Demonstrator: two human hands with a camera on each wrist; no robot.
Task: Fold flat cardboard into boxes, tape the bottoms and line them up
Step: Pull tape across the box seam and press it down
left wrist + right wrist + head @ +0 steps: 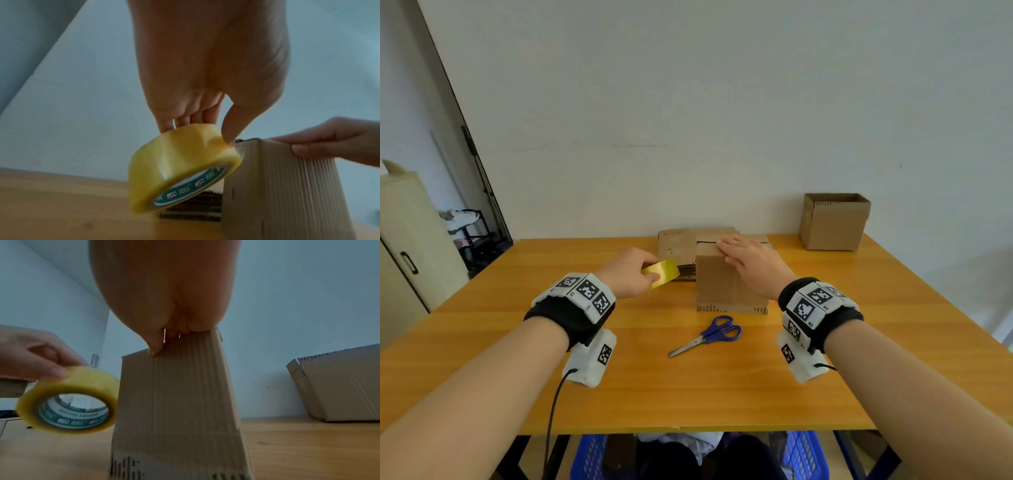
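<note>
A folded cardboard box (722,281) stands on the wooden table (517,359) with its closed flaps facing up. My right hand (746,260) lies flat on top of that box (174,394), fingers straight, thumb over the near edge. My left hand (633,274) grips a roll of yellow tape (662,272) just left of the box, held above the table. In the left wrist view the tape roll (176,165) sits pinched between fingers and thumb, close to the box's upper left corner (287,186). A stack of flat cardboard (678,243) lies behind the box.
Blue-handled scissors (709,335) lie on the table in front of the box. A finished open-topped box (834,221) stands at the back right by the wall (339,386). A cabinet (410,246) stands off to the left. Blue crates (804,455) sit under the table.
</note>
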